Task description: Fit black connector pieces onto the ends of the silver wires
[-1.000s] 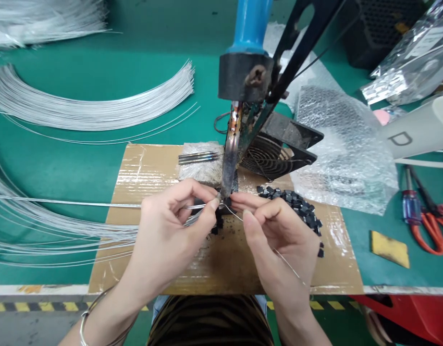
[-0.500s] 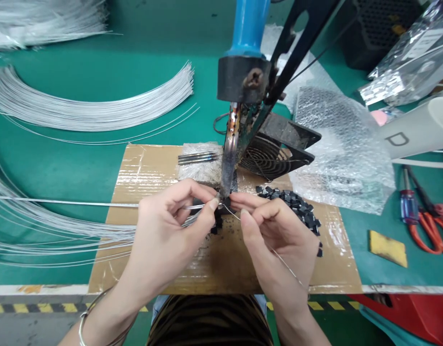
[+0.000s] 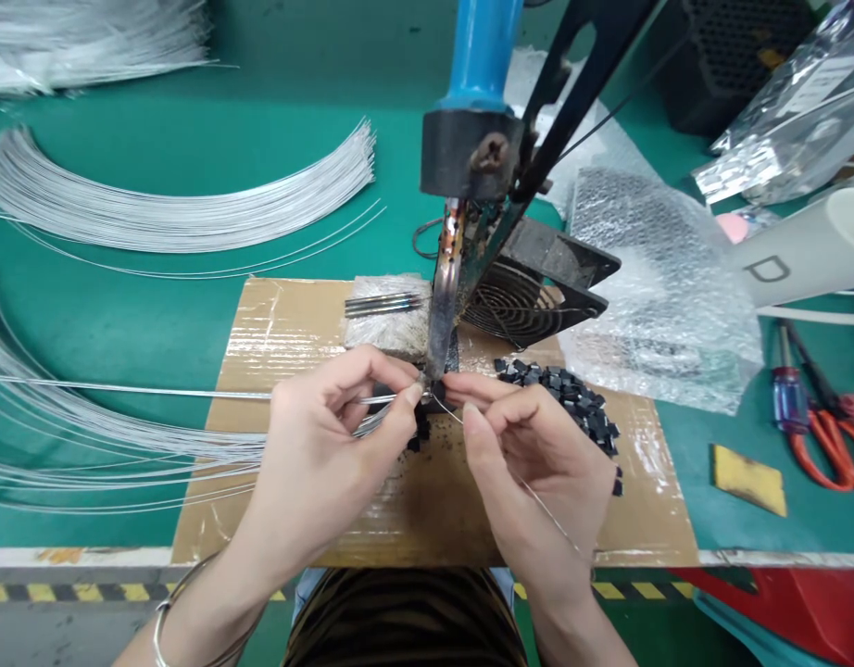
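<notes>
My left hand (image 3: 330, 445) is closed in a pinch on a thin silver wire (image 3: 156, 392) that runs in from the left. Its fingertips hold the wire's end at the tip of a soldering iron (image 3: 442, 315), which hangs down from a blue-handled stand (image 3: 479, 93). My right hand (image 3: 538, 463) is also closed, pinching a thin strand of solder wire (image 3: 552, 523) and something small and dark against the same tip. The fingertips of both hands nearly meet there. A heap of small black parts (image 3: 572, 398) lies just right of my right hand on a taped cardboard sheet (image 3: 274, 324).
Bundles of curved silver wires (image 3: 177, 204) lie at the left on the green table. A black fan (image 3: 531, 287) stands behind the iron, with bubble wrap (image 3: 663, 296) to its right. A screwdriver (image 3: 788, 389), red-handled pliers (image 3: 830, 435) and a yellow sponge (image 3: 750, 479) lie at the right.
</notes>
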Demonstrator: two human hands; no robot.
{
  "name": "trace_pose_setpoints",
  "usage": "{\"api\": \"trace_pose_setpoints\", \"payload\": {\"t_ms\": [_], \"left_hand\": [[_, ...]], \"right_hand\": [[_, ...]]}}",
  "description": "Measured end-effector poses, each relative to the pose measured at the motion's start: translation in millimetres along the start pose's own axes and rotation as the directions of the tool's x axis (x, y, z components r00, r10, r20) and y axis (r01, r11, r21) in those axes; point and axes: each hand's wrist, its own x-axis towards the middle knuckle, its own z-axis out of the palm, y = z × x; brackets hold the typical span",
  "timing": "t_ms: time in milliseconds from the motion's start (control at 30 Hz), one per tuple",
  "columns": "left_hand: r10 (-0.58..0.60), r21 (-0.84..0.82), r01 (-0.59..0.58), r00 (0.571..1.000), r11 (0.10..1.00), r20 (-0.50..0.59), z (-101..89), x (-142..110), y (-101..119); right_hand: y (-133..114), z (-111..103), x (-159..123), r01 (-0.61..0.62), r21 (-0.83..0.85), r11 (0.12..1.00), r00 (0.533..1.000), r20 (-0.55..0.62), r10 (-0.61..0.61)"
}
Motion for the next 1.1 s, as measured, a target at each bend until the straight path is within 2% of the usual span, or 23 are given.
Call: {"api": "trace_pose_setpoints", "payload": {"t_ms": [167,667,1100], "left_hand": [[-0.005,-0.002,0.005,1.0,1.0,0.006,-0.3,-0.8,1.4],[-0.007,0.003,0.007,1.0,1.0,0.002,1.0,1.0,-0.8],[0.008,-0.016,-0.008,1.0,1.0,0.006,1.3,-0.2,3.1]], "right_hand": [[0.7,-2.3,0.2,0.019,-0.024,1.0,0.999,0.039,-0.018],[2.3,-1.1,0.0,0.028,-0.027,0.999,0.999,0.017,-0.027],[9.4,-1.9,-3.6,0.092,-0.041,0.995,0.996,0.023,-0.091]]}}
